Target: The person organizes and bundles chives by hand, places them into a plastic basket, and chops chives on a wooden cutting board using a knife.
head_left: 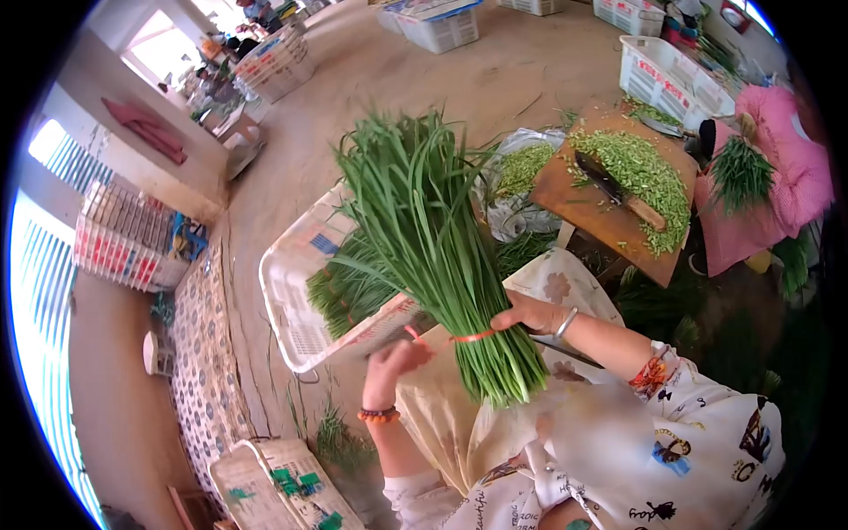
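Observation:
A large bundle of green chives (424, 230) stands upright in front of me, its leafy tops away and its cut ends close to my lap. My right hand (528, 313) is wrapped round the lower stalks, thumb in front. A thin red tie (473, 336) runs across the stalks there. To the left of the bundle my left hand (397, 358) is closed and a little blurred, pinching the loose end of the red tie. Behind it, a white plastic basket (296, 344) holds more chive bundles (340, 296).
At right, a wooden board (552, 190) carries chopped green pieces and a knife (609, 181). Another person in pink (786, 168) sits beyond, a chive bunch in hand. Stacked crates (132, 234) stand by the left wall; a white stool (283, 486) is at lower left.

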The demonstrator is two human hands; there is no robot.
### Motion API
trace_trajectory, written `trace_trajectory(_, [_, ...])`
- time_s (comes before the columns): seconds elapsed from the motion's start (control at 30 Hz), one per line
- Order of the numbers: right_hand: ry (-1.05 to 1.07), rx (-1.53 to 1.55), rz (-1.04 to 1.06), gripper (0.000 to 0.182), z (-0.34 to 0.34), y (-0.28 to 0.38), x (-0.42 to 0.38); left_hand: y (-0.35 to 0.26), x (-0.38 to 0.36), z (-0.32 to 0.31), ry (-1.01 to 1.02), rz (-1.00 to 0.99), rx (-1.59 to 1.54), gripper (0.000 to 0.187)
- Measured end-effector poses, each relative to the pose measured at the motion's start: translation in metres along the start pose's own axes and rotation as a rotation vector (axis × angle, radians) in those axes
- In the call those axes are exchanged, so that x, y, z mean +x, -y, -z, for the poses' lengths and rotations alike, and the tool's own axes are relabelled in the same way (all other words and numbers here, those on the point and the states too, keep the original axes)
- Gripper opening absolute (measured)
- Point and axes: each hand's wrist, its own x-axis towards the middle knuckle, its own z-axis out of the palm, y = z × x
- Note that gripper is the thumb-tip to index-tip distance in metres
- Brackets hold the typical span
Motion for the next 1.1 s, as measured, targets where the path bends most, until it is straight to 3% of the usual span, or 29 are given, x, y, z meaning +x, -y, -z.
trace_trajectory(0.07, [0.017, 0.033, -0.03, 0.079, -0.002, -0.008, -0.005, 0.034, 0.016, 0.015, 0.279, 0.315, 0.165, 0.05])
trace_trajectory(0.1, [0.018, 0.038, -0.027, 0.079, -0.005, -0.013, -0.006, 0.048, 0.024, 0.009, 0.278, 0.318, 0.17, 0.05])
trace_trajectory(0.17, [0.043, 0.034, -0.028, 0.081, -0.012, -0.022, -0.006, 0.075, 0.032, -0.015, 0.24, -0.03, -0.355, 0.055])
trace_trajectory(0.2, [0.05, 0.034, -0.026, 0.081, -0.015, -0.025, -0.005, 0.074, 0.033, -0.014, 0.234, -0.034, -0.352, 0.055])
trace_trajectory(0.27, [0.119, 0.0, -0.033, 0.083, -0.023, -0.03, -0.001, 0.071, 0.038, -0.015, 0.118, 0.005, -0.681, 0.058])
trace_trajectory(0.33, [0.147, -0.15, -0.022, 0.075, -0.028, -0.019, 0.006, 0.075, 0.046, 0.006, 0.056, 0.002, -0.743, 0.049])
trace_trajectory(0.4, [0.308, -0.751, -0.24, 0.054, -0.029, -0.011, 0.017, 0.078, 0.044, 0.034, 0.107, 0.03, -0.75, 0.039])
trace_trajectory(0.43, [0.312, -1.009, -0.297, 0.042, -0.032, -0.015, 0.022, 0.066, 0.037, 0.039, -0.071, 0.09, -0.715, 0.033])
trace_trajectory(0.53, [0.362, -0.897, -0.176, 0.035, -0.039, 0.006, 0.017, 0.025, 0.015, 0.057, -0.204, 0.173, -0.432, 0.033])
trace_trajectory(0.57, [0.312, -0.681, -0.014, 0.026, -0.04, 0.009, 0.013, 0.018, 0.008, 0.064, -0.186, 0.181, -0.39, 0.034])
trace_trajectory(0.6, [0.254, -0.441, 0.0, 0.022, -0.041, 0.009, 0.014, 0.013, 0.0, 0.072, -0.17, 0.194, -0.349, 0.035])
trace_trajectory(0.63, [0.191, -0.202, 0.011, 0.022, -0.041, 0.01, 0.017, 0.008, -0.006, 0.077, -0.171, 0.226, -0.311, 0.039])
trace_trajectory(0.73, [0.056, -0.089, 0.068, 0.035, -0.047, 0.017, 0.031, 0.008, -0.025, 0.084, -0.166, 0.319, -0.29, 0.035])
trace_trajectory(0.83, [0.062, 0.04, -0.084, 0.044, -0.048, -0.011, 0.045, 0.029, -0.043, 0.085, -0.186, 0.295, -0.322, 0.034])
trace_trajectory(0.93, [-0.012, 0.15, -0.21, 0.044, -0.053, -0.039, 0.048, 0.058, -0.051, 0.089, -0.239, 0.43, -0.436, 0.033])
trace_trajectory(1.07, [-0.045, 0.226, -0.286, 0.045, -0.06, -0.063, 0.05, 0.089, -0.059, 0.09, -0.241, 0.438, -0.495, 0.034])
trace_trajectory(1.1, [-0.141, 0.247, -0.297, 0.043, -0.061, -0.062, 0.051, 0.095, -0.058, 0.094, -0.245, 0.486, -0.475, 0.035])
